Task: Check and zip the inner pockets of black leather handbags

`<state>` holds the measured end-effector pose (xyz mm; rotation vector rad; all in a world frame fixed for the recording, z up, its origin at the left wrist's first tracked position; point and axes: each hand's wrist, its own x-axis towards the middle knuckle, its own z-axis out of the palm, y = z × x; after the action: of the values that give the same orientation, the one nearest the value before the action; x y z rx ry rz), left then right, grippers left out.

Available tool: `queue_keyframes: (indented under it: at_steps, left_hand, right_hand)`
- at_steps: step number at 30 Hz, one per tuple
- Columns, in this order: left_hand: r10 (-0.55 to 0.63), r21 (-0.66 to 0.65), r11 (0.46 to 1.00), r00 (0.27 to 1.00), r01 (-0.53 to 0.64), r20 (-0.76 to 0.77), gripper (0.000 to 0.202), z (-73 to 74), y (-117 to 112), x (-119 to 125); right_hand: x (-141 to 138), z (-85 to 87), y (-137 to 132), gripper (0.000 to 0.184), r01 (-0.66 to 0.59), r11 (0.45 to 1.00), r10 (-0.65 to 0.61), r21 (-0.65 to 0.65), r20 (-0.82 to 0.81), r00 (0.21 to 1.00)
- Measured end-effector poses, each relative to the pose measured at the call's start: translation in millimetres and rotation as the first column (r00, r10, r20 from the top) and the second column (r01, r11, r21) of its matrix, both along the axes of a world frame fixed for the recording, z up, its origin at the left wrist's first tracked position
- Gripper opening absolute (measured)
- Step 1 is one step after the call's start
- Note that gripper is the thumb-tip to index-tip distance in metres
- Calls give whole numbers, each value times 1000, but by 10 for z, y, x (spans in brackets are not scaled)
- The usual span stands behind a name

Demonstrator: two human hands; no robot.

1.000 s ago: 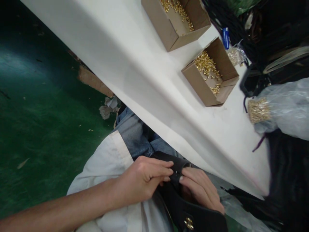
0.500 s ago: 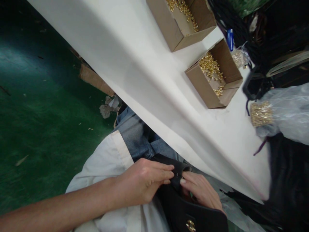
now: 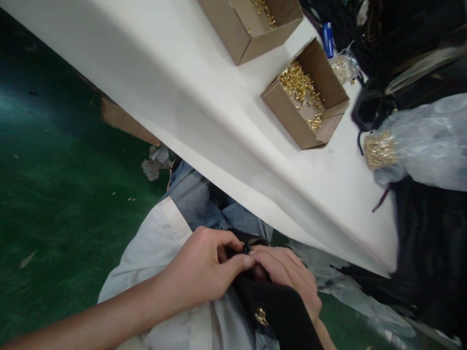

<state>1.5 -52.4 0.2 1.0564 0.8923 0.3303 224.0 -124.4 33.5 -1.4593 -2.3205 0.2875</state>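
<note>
A black leather-looking bag [image 3: 288, 311] with a gold clasp [image 3: 260, 316] lies on my lap, partly covered by my hands. My left hand [image 3: 209, 265] comes in from the left, thumb and forefinger pinched on the bag's upper edge. Across from it, my right hand [image 3: 286, 274] grips the same edge, its fingertips almost meeting my left thumb. Between the fingertips is a small dark spot on the bag that I cannot make out clearly.
On the white table [image 3: 226, 146] stand a cardboard box [image 3: 306, 107] of small gold metal pieces and a second such box [image 3: 241, 34]. A blue lighter-like object [image 3: 328, 40], a plastic bag [image 3: 430, 141] of gold pieces and black cords lie to the right.
My hands have shifted left with the bag, and the left fingers have gone from lying along its edge to a pinch. The view has also moved, so the table appears higher and farther left.
</note>
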Motion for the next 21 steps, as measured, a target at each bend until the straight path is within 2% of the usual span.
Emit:
queue_keyframes:
  at_steps: [3, 8, 12, 17, 21]
  left_hand:
    - [-12, -80, 997, 1000, 11, -15, 30, -15, 14, 50]
    - [-73, -41, 997, 994, 70, -78, 29, 18, 55, 79]
    - [-57, -31, 998, 996, 55, -61, 25, 23, 85, 90]
    - [-11, -5, 1000, 1000, 11, 9, 26, -67, 95, 85]
    - [6, 15, 1000, 1000, -6, 14, 26, -171, 84, 109]
  right_hand:
    - [-26, -24, -32, 26, 25, 1000, -25, 2, 1, 1000]
    - [16, -47, -81, 27, -18, 1000, 18, 8, -9, 1000]
    - [9, -59, -104, 30, -19, 999, 16, -49, -62, 998]
    - [-62, -13, -50, 25, 40, 981, -67, -192, -136, 988]
    - [-81, 27, 24, 20, 98, 973, -149, -209, -242, 959]
